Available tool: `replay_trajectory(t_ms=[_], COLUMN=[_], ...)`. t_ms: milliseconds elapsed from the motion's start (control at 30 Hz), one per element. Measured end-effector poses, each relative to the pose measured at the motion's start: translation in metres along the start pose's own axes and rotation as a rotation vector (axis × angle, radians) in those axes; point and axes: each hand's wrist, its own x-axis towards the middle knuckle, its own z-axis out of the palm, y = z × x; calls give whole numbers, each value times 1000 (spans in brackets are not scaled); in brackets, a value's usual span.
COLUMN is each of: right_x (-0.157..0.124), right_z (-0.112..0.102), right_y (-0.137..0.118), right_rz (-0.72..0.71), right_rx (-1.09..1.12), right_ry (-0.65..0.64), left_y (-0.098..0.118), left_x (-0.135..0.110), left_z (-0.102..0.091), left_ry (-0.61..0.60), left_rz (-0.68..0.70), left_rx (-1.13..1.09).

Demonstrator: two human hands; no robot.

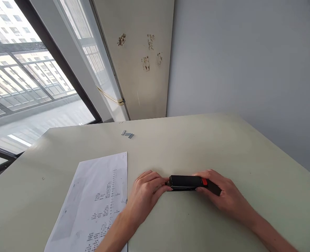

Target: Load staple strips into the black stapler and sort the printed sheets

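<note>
From where I stand: black stapler (186, 181) is low over the counter (176, 150), nr the middle, lying roughly crosswise; can't confirm whether it rests on the surface or is held just clear. L hand (146, 190): narrow, thumb & index pinching at the stapler's L end, where a small brassy bit (167, 182) shows; exact contact there partly hidden. R hand (220, 192): wrapped on the R end, thumb along the near side, fingers on the far side, nr the red part (204, 181). Step in hand, in my judgement: two-handed handling of the stapler's L end, R hand bracing the body. Next move prob. calls for a firm R grip & a straight, controlled L pinch, so the small bit doesn't slip or spring loose. Also noted: staple strips (128, 134), loose group nr the far edge, well apart from both hands; printed paper (97, 196) flat to the L, L forearm crossing its R edge. Stapler's inside not visible, so can't say if any staples are loaded.
</note>
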Motion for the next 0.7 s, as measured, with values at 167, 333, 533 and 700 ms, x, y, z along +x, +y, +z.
replay_trajectory(t_ms=[167, 333, 533, 700], right_x=[0, 1, 0, -1], right_z=[1, 2, 1, 2], right_y=[2, 1, -2, -2], right_rz=[25, 6, 22, 37], right_rx=[-3, -15, -34, -24], right_ry=[-16, -22, -22, -31], left_y=[-20, -72, -103, -103], left_x=[-14, -58, -116, -131], left_z=[-41, -88, -122, -142], left_ry=[-13, 69, 121, 158], left_rz=[-95, -426, -946, -1152], left_rx=[162, 431, 610, 637])
